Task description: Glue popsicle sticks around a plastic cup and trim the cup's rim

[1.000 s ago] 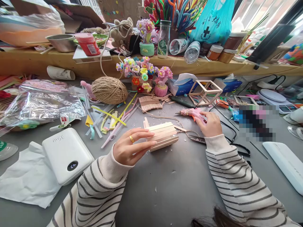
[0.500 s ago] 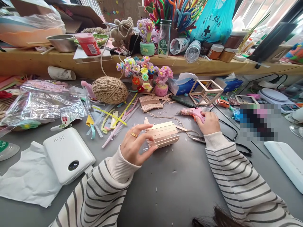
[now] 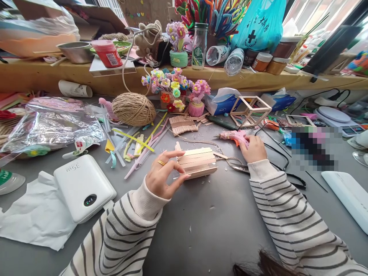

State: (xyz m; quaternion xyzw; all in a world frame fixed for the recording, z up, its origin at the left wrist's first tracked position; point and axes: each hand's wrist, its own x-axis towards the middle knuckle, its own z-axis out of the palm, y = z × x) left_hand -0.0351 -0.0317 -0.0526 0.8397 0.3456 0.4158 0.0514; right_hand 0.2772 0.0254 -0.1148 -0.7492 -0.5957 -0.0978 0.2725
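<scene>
My left hand (image 3: 162, 174) pinches the near end of a curved panel of glued wooden sticks (image 3: 197, 161), holding it just above the grey table (image 3: 218, 226). My right hand (image 3: 254, 148) is wrapped round the grip of a pink glue gun (image 3: 233, 136) that lies on the table with its nozzle pointing left. A pair of scissors (image 3: 240, 167) lies between the panel and my right wrist. A length of twine runs from the panel toward the ball of twine (image 3: 133, 109).
A white power bank (image 3: 84, 187) rests on paper at the left. Loose wooden sticks (image 3: 182, 124), a wooden cube frame (image 3: 249, 111), pipe-cleaner flowers (image 3: 175, 88), plastic bags and a scale (image 3: 335, 117) crowd the back. A raised shelf (image 3: 57, 73) holds jars and bottles.
My left hand has shifted its fingers to a tighter pinch on the stick panel and tipped it flatter. My right hand stays on the glue gun.
</scene>
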